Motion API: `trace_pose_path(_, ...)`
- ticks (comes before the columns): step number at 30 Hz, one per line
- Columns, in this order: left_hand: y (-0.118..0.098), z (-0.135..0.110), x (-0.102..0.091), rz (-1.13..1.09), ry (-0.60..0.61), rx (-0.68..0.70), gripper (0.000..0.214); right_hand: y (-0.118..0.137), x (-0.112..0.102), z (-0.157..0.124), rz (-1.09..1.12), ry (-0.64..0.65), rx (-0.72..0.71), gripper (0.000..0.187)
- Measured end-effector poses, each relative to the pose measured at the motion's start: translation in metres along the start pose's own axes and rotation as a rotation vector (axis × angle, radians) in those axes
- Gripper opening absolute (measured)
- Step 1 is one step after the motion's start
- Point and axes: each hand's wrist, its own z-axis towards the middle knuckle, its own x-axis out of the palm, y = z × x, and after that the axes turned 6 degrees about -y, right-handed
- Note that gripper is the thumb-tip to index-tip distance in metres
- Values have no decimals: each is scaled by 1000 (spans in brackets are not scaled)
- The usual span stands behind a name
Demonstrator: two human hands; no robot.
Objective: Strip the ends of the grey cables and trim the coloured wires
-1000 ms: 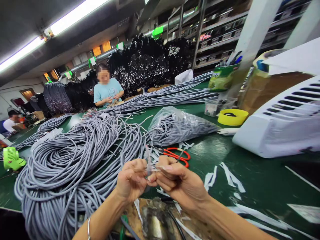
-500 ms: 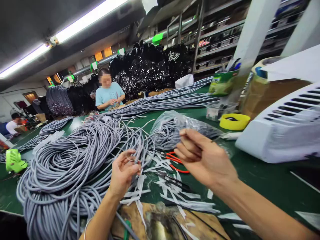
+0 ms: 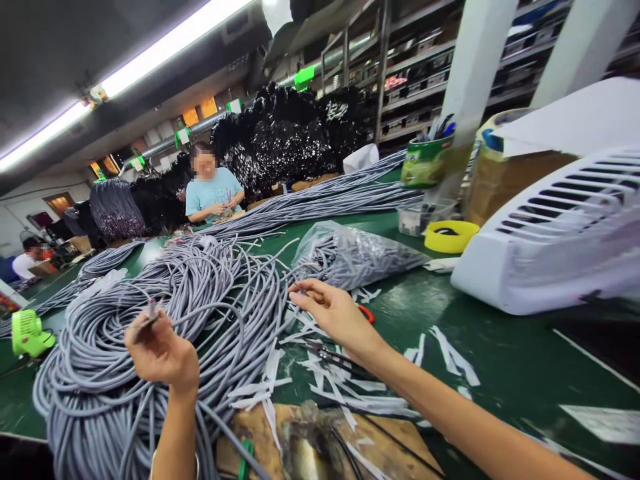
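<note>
My left hand point(image 3: 163, 350) is raised over a large coil of grey cable point(image 3: 165, 293), with its fingers closed on a grey cable end point(image 3: 151, 308) whose tip points up. My right hand point(image 3: 345, 317) reaches to the right edge of the cable pile. Its thumb and forefinger are pinched together beside loose cable ends; what lies between them, if anything, is too small to make out. Below it are a dark hand tool point(image 3: 335, 357) and scattered white strips point(image 3: 325, 387). A red handle point(image 3: 367, 313) shows partly behind my right hand.
A clear bag of short grey cable pieces point(image 3: 350, 257) lies beyond my right hand. To the right are yellow tape point(image 3: 451, 237), a pen tin point(image 3: 427, 162) and a white slatted casing point(image 3: 540, 247). A wooden board point(image 3: 400, 440) lies in front; a co-worker point(image 3: 215, 190) sits across.
My left hand has moved left over the coil, with a cable end now showing in its fingers. My right hand has moved left and slightly down to the cable ends, uncovering the bag.
</note>
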Motion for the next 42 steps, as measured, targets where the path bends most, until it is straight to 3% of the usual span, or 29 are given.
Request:
trace_pose_path(3, -3, 16, 12, 27, -23, 113, 14, 8, -4, -2, -32, 11, -37, 27)
trace_pose_path(5, -12, 16, 21, 53, 147, 90, 8, 16, -5, -9, -103, 13, -107, 27)
trace_pose_path(6, -19, 12, 26, 65, 290, 45, 7, 19, -6, -14, -144, 3, -159, 27)
trace_pose_path(8, -31, -2, 33, 56, 527, -30, 10, 23, -7, -24, -206, -27, -291, 26)
trace_pose_path(10, -41, -21, 37, 14, 686, -116, 15, 25, -8, -33, -253, -37, -448, 24)
trace_pose_path(11, -44, -30, 37, -14, 783, -236, 17, 25, -8, -37, -280, -39, -516, 24)
trace_pose_path(13, -48, -45, 33, -51, 863, -398, 17, 25, -10, -40, -341, -40, -607, 24)
trace_pose_path(16, -50, -55, 25, -64, 839, -476, 14, 25, -11, -42, -406, -37, -648, 26)
trace_pose_path(21, -51, -58, 19, -102, 859, -451, 12, 25, -10, -44, -422, 10, -652, 28)
trace_pose_path(33, -53, -61, 15, -149, 917, -414, 11, 22, -8, -45, -523, -81, -703, 30)
trace_pose_path(42, -56, -65, 13, -126, 955, -82, 9, 27, -10, -41, -523, -157, -771, 28)
